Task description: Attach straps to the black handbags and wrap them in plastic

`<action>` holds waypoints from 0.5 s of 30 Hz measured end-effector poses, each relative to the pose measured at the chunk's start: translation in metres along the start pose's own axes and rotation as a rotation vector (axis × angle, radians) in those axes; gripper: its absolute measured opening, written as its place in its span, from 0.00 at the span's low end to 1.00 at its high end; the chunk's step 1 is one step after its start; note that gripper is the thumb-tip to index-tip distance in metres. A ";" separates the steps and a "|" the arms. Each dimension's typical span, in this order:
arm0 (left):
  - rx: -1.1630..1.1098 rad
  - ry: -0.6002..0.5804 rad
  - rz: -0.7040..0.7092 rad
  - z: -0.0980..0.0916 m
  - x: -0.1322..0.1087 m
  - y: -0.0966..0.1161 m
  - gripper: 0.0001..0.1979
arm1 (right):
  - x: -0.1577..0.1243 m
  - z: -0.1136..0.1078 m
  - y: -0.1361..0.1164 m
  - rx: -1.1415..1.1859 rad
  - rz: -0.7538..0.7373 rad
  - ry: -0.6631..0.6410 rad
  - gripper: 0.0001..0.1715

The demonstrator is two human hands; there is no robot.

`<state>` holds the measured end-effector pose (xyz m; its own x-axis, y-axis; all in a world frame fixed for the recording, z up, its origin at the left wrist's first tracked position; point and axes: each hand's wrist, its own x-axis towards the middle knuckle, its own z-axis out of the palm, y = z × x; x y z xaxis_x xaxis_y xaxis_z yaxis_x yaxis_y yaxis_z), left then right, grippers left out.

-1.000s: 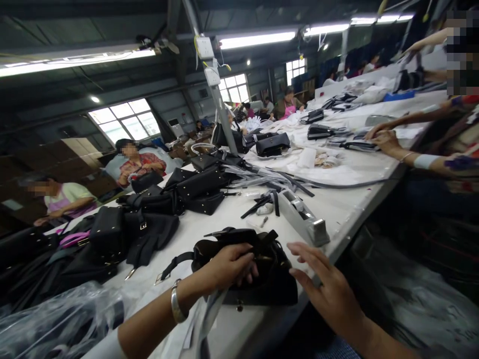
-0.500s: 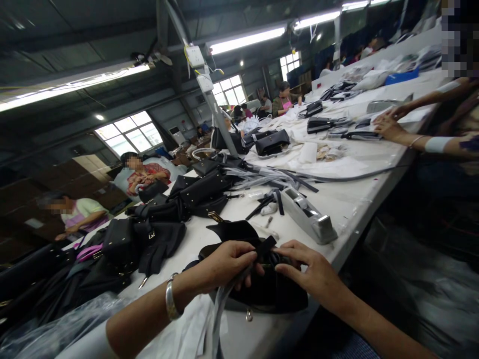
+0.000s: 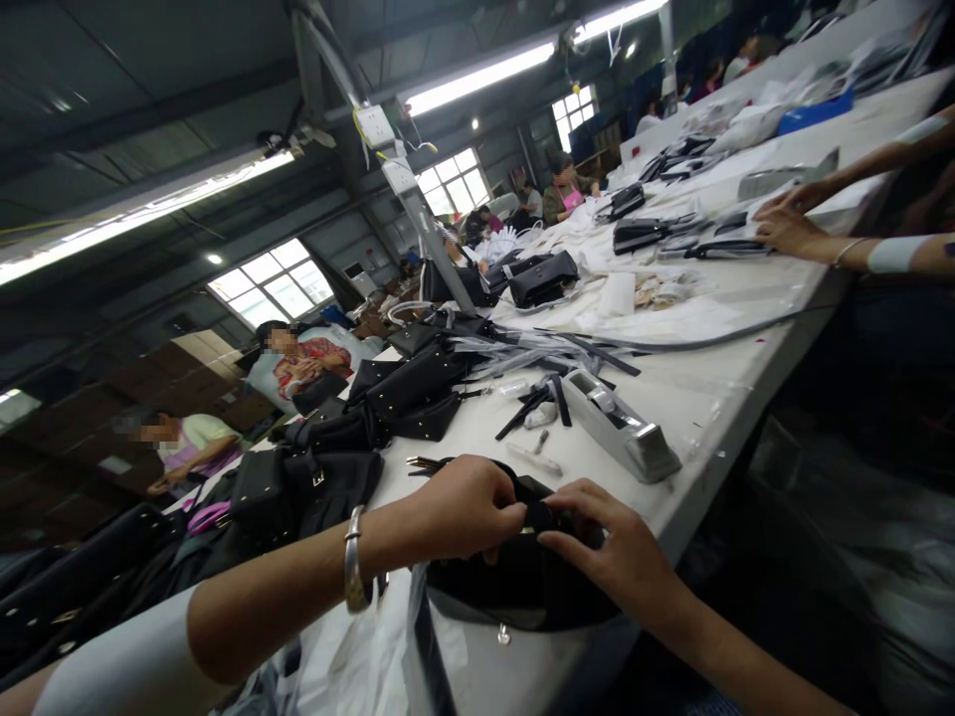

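Observation:
A black handbag (image 3: 522, 597) lies at the table's near edge, a small metal fitting hanging at its front. My left hand (image 3: 470, 507), a silver bangle on its wrist, is closed above the bag's opening around a black strap (image 3: 427, 636). Part of that strap is in clear plastic and hangs down in front of the table. My right hand (image 3: 597, 532) pinches the bag's upper edge close to the strap's end, thumb and fingers nearly meeting. Just what lies between the fingertips is partly hidden.
A grey tape dispenser (image 3: 623, 428) stands beyond my right hand. Black straps (image 3: 533, 403) and a small tool (image 3: 541, 443) lie near it. Finished-looking black bags (image 3: 313, 487) are heaped left. Across the table's right side, a co-worker's hands (image 3: 791, 224) handle black pieces.
My left hand has turned over and closed further, its back now facing up. The bag's raised flap has dropped lower behind it. My right hand stays nearly in place.

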<state>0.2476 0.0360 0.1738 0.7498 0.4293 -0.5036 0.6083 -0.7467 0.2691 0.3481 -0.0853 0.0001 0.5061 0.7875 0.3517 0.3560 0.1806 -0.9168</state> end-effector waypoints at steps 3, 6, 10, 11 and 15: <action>0.215 0.032 0.032 -0.007 0.002 0.014 0.16 | 0.000 0.001 0.001 -0.010 -0.024 0.011 0.12; 0.299 0.001 0.050 -0.014 0.010 0.023 0.18 | 0.000 0.001 0.000 -0.020 -0.038 0.032 0.12; 0.288 -0.076 0.090 -0.018 0.020 0.029 0.17 | -0.001 0.003 0.002 -0.019 -0.057 0.075 0.12; 0.296 -0.086 0.094 -0.018 0.022 0.030 0.17 | -0.001 0.003 0.002 -0.022 -0.064 0.082 0.12; 0.373 -0.046 0.050 -0.011 0.022 0.036 0.16 | -0.001 0.004 0.003 -0.043 -0.096 0.107 0.13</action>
<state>0.2887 0.0243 0.1810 0.7586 0.3708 -0.5358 0.4281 -0.9035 -0.0192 0.3457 -0.0836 -0.0038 0.5481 0.7001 0.4577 0.4387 0.2252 -0.8699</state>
